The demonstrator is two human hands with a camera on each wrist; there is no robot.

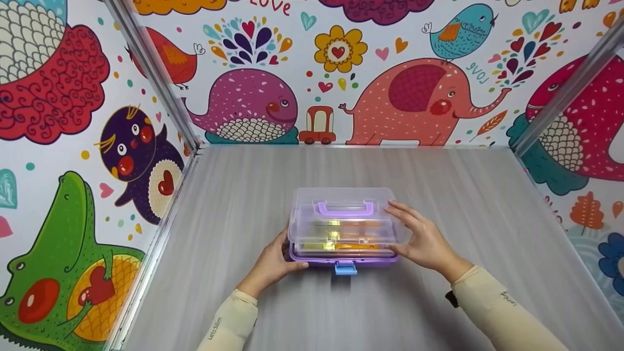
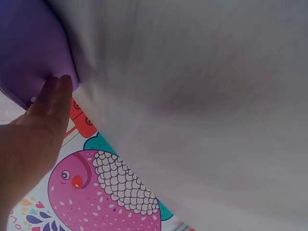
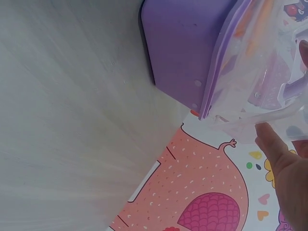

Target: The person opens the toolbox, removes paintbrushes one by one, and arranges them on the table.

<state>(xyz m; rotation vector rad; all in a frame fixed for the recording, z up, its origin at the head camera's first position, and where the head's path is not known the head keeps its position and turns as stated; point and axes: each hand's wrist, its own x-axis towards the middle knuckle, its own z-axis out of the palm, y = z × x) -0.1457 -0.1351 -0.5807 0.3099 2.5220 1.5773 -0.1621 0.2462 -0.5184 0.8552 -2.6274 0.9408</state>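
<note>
Near the middle of the worktop (image 1: pixel 234 195), well clear of its left and right edges and of the back edge under the cartoon-printed wall (image 1: pixel 168 19), I see a purple box (image 3: pixel 185 53) standing upright, its front facing the person. Its see-through lid (image 1: pixel 304 214) sits partly raised, the front edge standing up off the rim, neither pressed down nor thrown right back. A purple handle (image 1: pixel 345 211) is set in the lid, and the blue latch (image 1: pixel 346 268) at the front juts out, unfastened. The left hand (image 1: pixel 273 261) is fairly open, fingers nearly straight along the box's left end and thumb by the front left corner, seemingly to steady it. The right hand (image 1: pixel 424 241) is bent around the right side of the lid, thumb towards the front and fingertips farther back, and appears to have hold of it. Through the clear plastic, slim orange and yellow items (image 1: pixel 358 247) lie crosswise inside; I can't tell what they are. As I judge it, the work is midway: the latch is undone and the lid ajar, but the lid is not fully open and the contents are all still covered.
</note>
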